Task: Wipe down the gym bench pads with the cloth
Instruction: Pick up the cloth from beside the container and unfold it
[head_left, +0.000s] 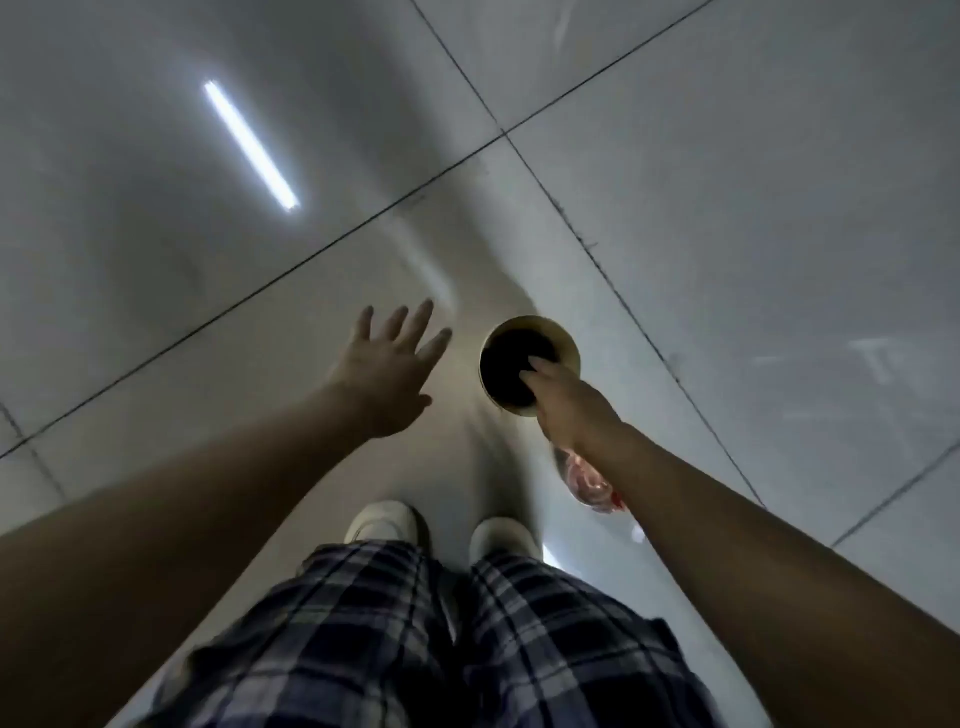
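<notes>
Gripping a round container (551, 329) at its near edge, my right hand (566, 410) has its fingertips hooked over the tan rim and into the dark opening. The thumb is hidden behind the hand. The inside of the container reads only as a dark mass, and I cannot tell what it is.

My left hand (387, 382) is stretched forward, palm down, with its fingers (415, 325) straight and spread. It holds nothing and touches nothing. It sits to the left of the container, apart from it. The two hands are separated, with bare floor between them.

A clear plastic item with red and pink colouring (589, 480) shows just below the right wrist. The forearm partly covers it, and it is too blurred to identify.

Cloth and bench pads: I cannot tell where either one is from this view.

Below the hands are two white shoes (384, 522), side by side on the floor, toes pointing forward. Dark plaid shorts (415, 639) fill the bottom of the frame.

The floor (727, 208) is glossy grey tile with dark joint lines crossing near the top centre. A long strip of reflected light (251, 144) lies on the tile at upper left.
</notes>
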